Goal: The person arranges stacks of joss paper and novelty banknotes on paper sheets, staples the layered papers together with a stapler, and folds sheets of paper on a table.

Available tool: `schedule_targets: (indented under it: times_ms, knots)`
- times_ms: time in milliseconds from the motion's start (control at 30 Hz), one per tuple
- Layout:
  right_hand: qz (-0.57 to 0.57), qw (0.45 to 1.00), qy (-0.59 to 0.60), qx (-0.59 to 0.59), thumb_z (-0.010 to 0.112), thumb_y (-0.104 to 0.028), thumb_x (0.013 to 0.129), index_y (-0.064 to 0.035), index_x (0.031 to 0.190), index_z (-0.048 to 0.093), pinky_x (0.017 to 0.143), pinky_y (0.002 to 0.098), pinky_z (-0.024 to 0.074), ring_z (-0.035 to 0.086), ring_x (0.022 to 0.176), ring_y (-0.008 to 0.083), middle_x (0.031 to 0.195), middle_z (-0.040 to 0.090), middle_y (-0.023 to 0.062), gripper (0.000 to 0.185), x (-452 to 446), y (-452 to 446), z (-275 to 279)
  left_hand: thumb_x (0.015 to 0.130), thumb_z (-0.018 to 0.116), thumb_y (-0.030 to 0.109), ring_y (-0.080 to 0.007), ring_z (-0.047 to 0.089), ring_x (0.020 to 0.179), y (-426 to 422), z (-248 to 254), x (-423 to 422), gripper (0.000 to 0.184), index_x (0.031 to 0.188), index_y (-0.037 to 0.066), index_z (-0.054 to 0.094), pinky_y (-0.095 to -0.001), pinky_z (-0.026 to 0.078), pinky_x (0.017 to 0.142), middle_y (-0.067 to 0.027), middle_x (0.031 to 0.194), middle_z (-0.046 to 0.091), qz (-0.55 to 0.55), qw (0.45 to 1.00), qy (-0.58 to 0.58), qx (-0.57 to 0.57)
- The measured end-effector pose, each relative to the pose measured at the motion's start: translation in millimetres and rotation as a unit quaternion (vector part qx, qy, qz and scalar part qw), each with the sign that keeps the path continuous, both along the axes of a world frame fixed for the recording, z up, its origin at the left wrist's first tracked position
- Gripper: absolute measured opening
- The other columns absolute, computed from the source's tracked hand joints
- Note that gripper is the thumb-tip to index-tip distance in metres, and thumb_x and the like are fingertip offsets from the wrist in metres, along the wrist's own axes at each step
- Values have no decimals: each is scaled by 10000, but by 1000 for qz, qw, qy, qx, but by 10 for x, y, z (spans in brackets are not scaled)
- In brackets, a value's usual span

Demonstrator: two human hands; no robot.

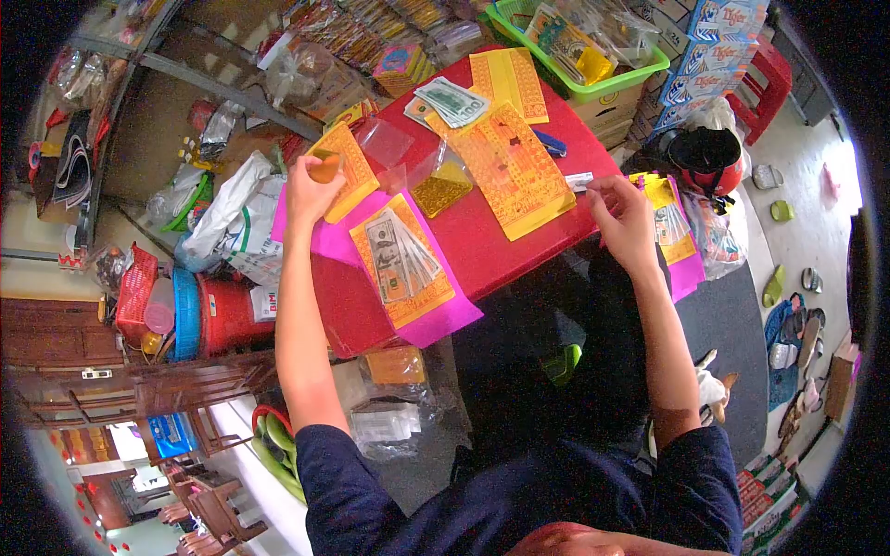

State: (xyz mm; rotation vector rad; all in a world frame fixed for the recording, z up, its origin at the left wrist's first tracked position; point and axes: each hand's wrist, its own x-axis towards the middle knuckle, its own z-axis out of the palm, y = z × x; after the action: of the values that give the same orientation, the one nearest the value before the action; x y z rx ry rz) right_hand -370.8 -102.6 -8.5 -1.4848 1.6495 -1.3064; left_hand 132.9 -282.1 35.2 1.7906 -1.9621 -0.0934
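Observation:
My left hand [313,195] pinches a small orange-gold paper [324,168] over a yellow printed sheet [350,176] at the red table's left. My right hand [625,221] is at the right edge, fingertips together beside a small white item [578,182]; what they hold is too small to tell. Between my hands lie a stack of orange printed sheets [510,171] and a gold glittery packet [442,190]. Fanned dollar-like notes [400,255] rest on a yellow sheet over magenta paper [443,324]. More notes [451,102] lie at the back.
A green basket [603,88] of packets stands behind the red table [501,264]. A blue stapler-like object [551,143] lies near the sheets. Notes on magenta paper [684,269] are beyond my right hand, near a black and red helmet [706,157]. Red and blue tubs [187,313] are at left.

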Motion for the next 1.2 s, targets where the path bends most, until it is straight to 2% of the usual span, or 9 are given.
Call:
schedule_targets:
  times_ms: [167, 300, 433, 533, 800, 900, 967, 1133, 1200]
  knots:
    - [3, 1000, -17, 6, 702, -109, 923, 0, 990, 719, 661, 297, 499, 625, 715, 135, 832, 706, 84, 129, 20, -2, -2, 887, 769, 292, -171, 646, 985, 218, 154, -261, 399, 1127, 16, 610, -338, 521, 864, -70, 1051, 676, -51, 969, 243, 15]
    - [6, 1000, -7, 8, 700, -107, 925, 2, 988, 716, 661, 297, 501, 630, 716, 136, 828, 705, 86, 126, 18, -10, -12, 926, 724, 220, -119, 629, 981, 373, 188, -617, 316, 1137, 14, 611, -319, 512, 868, -27, 1032, 662, -91, 867, 484, 75]
    - [14, 1000, -3, -2, 700, -106, 925, 1, 985, 713, 665, 301, 505, 637, 719, 141, 829, 708, 90, 123, 10, -23, -69, 845, 779, 280, -253, 652, 1049, 396, 168, -995, 454, 1185, 38, 600, -382, 520, 935, -113, 1174, 657, -191, 981, 38, -14]
    - [8, 1000, -16, -6, 699, -103, 925, 0, 982, 710, 671, 304, 509, 640, 720, 145, 835, 710, 92, 118, 20, -34, -87, 782, 824, 309, -347, 650, 1052, 339, 151, -1252, 539, 1174, 26, 587, -428, 517, 959, -186, 1187, 641, -149, 987, -55, 7]
    - [3, 1000, -3, 18, 692, -91, 928, -1, 978, 707, 659, 289, 499, 627, 713, 125, 825, 697, 77, 104, 10, -14, -13, 849, 811, 409, -372, 610, 1203, 62, -93, -1441, 708, 1330, -38, 547, -442, 499, 1017, -215, 1281, 627, -146, 988, -40, -38]
    - [8, 1000, -18, 18, 691, -89, 928, -1, 977, 708, 654, 286, 494, 621, 706, 118, 817, 692, 70, 101, 18, -10, 23, 833, 805, 417, -407, 618, 1173, 8, -134, -1177, 620, 1205, -43, 617, -473, 495, 1011, -258, 1215, 657, -30, 997, 48, -55]
    - [8, 1000, -25, 11, 690, -89, 928, -1, 975, 708, 650, 285, 492, 617, 701, 115, 810, 689, 67, 101, -4, 10, 1, 844, 788, 430, -420, 649, 1122, -146, -233, -633, 614, 1209, -42, 643, -475, 511, 989, -267, 1172, 684, 53, 996, -28, -64]
    - [7, 1000, -19, 2, 693, -93, 926, -2, 976, 709, 638, 289, 490, 611, 689, 116, 786, 682, 69, 105, 3, -5, 11, 821, 811, 418, -418, 735, 923, -94, -74, 156, 475, 973, -30, 775, -487, 561, 798, -271, 949, 749, 214, 962, -84, 146]
    - [6, 1000, -12, -6, 695, -96, 923, -5, 979, 710, 633, 292, 490, 608, 682, 118, 782, 682, 72, 107, 8, -16, -6, 802, 836, 436, -366, 752, 858, -191, -388, 542, 472, 889, -25, 786, -463, 558, 729, -241, 904, 761, 218, 964, 5, 150]
